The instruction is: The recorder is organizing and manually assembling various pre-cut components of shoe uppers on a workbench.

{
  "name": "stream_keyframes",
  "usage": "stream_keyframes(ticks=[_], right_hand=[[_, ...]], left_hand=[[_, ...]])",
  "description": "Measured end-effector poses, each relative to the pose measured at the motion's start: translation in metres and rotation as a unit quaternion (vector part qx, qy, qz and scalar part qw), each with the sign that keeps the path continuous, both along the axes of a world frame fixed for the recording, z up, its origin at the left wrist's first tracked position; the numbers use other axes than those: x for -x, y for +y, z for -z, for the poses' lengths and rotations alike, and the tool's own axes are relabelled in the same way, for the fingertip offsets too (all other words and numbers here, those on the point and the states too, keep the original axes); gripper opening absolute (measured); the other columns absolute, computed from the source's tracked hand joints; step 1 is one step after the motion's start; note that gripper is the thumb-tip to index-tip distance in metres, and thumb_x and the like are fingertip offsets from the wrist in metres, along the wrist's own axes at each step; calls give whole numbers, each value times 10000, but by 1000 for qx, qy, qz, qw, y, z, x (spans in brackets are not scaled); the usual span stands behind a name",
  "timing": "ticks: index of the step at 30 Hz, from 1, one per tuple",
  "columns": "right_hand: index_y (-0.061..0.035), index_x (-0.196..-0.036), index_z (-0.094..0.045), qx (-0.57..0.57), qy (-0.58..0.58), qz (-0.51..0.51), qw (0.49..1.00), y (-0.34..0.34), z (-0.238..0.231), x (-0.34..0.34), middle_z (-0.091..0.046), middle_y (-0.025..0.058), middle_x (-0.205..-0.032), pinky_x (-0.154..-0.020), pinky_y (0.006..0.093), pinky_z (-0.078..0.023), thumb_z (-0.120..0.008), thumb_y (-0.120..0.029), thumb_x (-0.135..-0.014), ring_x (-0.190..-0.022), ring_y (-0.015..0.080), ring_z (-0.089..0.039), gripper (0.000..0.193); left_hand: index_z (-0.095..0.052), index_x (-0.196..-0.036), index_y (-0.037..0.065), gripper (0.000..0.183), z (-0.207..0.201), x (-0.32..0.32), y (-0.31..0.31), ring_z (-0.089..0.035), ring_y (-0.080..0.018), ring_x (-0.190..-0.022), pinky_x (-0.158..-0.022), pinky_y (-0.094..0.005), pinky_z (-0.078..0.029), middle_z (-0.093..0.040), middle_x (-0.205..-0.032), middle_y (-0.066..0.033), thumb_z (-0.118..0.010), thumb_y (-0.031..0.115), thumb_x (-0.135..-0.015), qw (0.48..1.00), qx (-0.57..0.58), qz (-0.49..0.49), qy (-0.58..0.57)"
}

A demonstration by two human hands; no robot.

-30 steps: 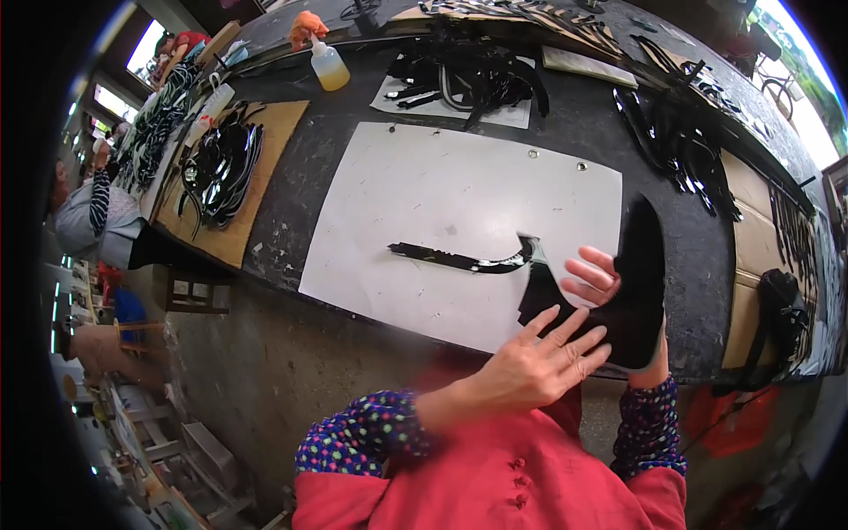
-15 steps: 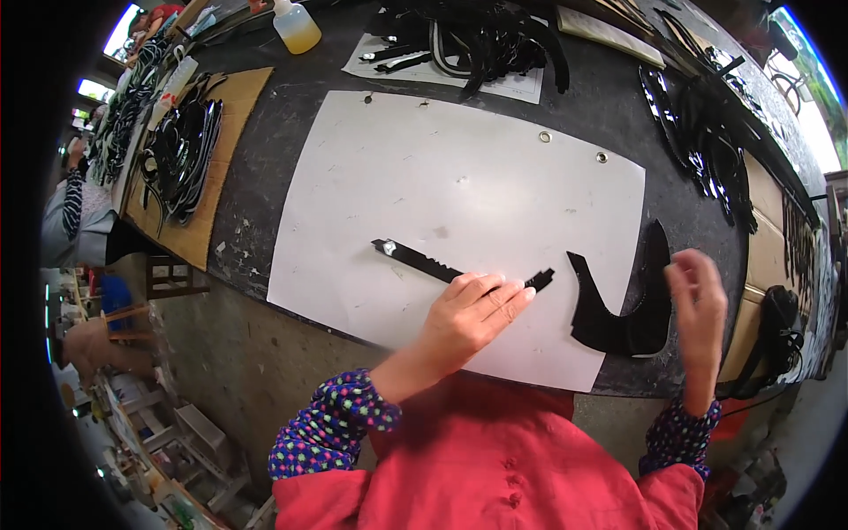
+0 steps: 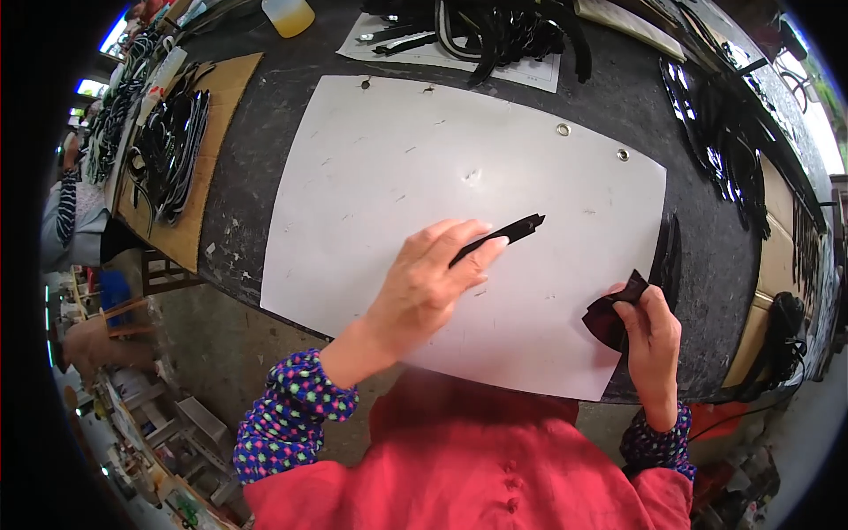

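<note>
On the white sheet (image 3: 389, 185), my left hand (image 3: 422, 278) is closed around a narrow black strip (image 3: 519, 230). The strip's notched end sticks out past the fingers toward the upper right; the rest is hidden beneath the hand. Over the sheet's right edge, my right hand (image 3: 652, 340) pinches a curved, glossy black piece (image 3: 608, 323) between thumb and fingers, its near part lifted and bent. Just beyond that hand, a dark arm-like shape (image 3: 669, 261) rests on the table; I cannot tell whether it belongs to the same piece.
Bundles of black strips lie at the top (image 3: 503, 40), at the right (image 3: 711, 146) and on brown cardboard (image 3: 231, 115) at the left. A bottle of yellow liquid (image 3: 290, 16) stands at the far edge. Another person's sleeve (image 3: 68, 208) shows at the far left.
My left hand has moved left and gathered up the strip, which lay stretched out before. My right hand has come inward and down and taken hold of the curved black piece, lifting part of it.
</note>
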State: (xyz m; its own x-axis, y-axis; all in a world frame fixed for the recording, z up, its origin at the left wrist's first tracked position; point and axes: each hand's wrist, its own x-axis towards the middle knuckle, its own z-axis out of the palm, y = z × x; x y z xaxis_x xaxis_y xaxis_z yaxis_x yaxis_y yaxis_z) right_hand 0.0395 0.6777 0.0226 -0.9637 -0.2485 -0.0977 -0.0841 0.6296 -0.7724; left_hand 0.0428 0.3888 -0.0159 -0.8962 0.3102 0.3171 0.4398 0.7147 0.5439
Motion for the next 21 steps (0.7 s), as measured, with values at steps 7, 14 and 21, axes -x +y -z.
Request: stream_keyframes(ticks=[7, 14, 21], right_hand=[[18, -1036, -603, -44, 68, -123, 989, -21, -13, 49, -620, 150, -870, -726, 358, -488, -611, -33, -893, -778, 310, -600, 152], [-27, -965, -639, -94, -1, -308, 947, -19, -8, 63, -591, 91, -797, -686, 372, -465, -687, -86, -837, -734, 274, -572, 149], [-14, -1079, -641, -28, -133, -178, 975, -22, -18, 53, -673, 139, -910, -685, 358, -517, -709, -37, -809, -778, 306, -655, 280]], left_hand=[[-667, -1198, 71, 389, 12, 20, -16, -567, -219, -1082, -847, -311, -480, -643, -1177, -47, -621, -2, -819, 991, 68, 111, 28], [-686, -1160, 79, 342, -5, 14, 13, -600, -201, -1020, -885, -319, -455, -629, -1258, -57, -640, 83, -821, 995, 83, 41, -20], [-696, -1126, 50, 289, 12, 27, -4, -603, -188, -1049, -896, -315, -489, -672, -1190, -72, -610, 53, -850, 975, 151, 131, 93]])
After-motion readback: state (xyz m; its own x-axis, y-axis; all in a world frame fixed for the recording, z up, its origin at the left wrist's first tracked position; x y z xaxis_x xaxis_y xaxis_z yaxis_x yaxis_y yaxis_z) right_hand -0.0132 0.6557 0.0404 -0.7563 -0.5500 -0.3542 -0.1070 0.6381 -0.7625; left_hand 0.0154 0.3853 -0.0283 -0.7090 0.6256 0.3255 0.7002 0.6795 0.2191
